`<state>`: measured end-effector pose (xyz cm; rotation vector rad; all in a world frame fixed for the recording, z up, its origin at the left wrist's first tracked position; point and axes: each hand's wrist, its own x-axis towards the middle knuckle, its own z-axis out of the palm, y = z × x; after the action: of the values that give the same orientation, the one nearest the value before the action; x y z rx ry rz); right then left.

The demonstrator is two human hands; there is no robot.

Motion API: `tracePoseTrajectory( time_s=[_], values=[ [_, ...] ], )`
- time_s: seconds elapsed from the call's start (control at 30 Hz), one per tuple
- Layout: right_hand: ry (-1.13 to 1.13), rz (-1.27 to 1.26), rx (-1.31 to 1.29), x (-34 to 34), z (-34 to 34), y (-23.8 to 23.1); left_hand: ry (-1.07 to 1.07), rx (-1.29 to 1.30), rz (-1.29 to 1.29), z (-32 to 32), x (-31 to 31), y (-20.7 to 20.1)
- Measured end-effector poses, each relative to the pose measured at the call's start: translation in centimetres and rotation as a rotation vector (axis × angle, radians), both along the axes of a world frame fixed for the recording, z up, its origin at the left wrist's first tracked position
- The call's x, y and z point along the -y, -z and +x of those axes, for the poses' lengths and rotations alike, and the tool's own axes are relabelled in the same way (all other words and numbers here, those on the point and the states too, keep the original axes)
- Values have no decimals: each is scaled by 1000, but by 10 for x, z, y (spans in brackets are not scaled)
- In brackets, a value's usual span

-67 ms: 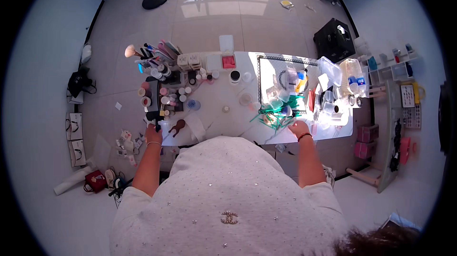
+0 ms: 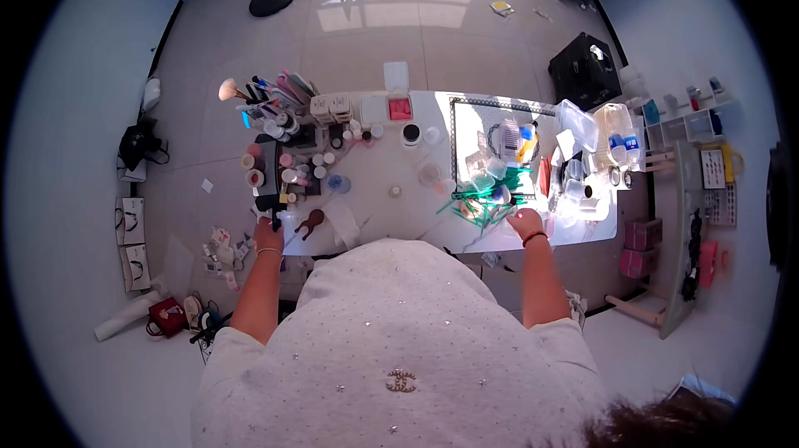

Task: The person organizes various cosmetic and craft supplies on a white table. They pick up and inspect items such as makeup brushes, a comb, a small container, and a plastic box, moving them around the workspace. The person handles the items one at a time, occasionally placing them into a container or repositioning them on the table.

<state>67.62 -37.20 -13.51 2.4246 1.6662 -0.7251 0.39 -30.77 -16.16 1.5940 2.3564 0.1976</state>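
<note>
My left hand (image 2: pixel 268 236) is at the table's left front corner, beside a black object (image 2: pixel 277 213); its fingers are too small and dark to make out. A dark brown, rounded tool (image 2: pixel 311 221) lies to its right, followed by a strip of white paper (image 2: pixel 341 221). At the right front edge, my right hand (image 2: pixel 525 221) has its fingers curled together at the edge of a heap of thin green sticks (image 2: pixel 476 208). What it holds, if anything, is hidden. Clear plastic tubs (image 2: pixel 573 190) stand to the right of the heap.
Jars and small bottles (image 2: pixel 320 160) crowd the white table's (image 2: pixel 374 173) left side, with brushes (image 2: pixel 266 98) behind. A dark-edged mat (image 2: pixel 468 127) lies at the back right. A black case (image 2: pixel 583 71) stands on the floor beyond, and a shelf board (image 2: pixel 684 240) at right.
My right hand has shifted very slightly right and away from me by the green sticks. The left hand looks still.
</note>
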Motion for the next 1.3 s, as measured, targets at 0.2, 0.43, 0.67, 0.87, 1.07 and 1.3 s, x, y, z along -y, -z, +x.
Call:
tracePoseTrajectory(
  time_s=[0.2, 0.43, 0.67, 0.87, 1.07, 1.3],
  values=[
    [261, 424, -210, -41, 12, -20, -59, 55, -38, 3, 6, 2],
    [36, 387, -35, -100, 14, 6, -79, 38, 54, 5, 29, -8],
    [275, 444, -109, -110, 31, 28, -145, 27, 91, -28, 61, -8],
    [645, 633, -727, -77, 6, -3, -252, 256, 74, -18, 66, -31],
    [444, 548, -1119, -39, -118, -109, -40, 994, 2, 74, 29, -100],
    [-448, 164, -1086, -65, -200, -174, 249, 1375, -624, 199, -21, -191]
  ],
)
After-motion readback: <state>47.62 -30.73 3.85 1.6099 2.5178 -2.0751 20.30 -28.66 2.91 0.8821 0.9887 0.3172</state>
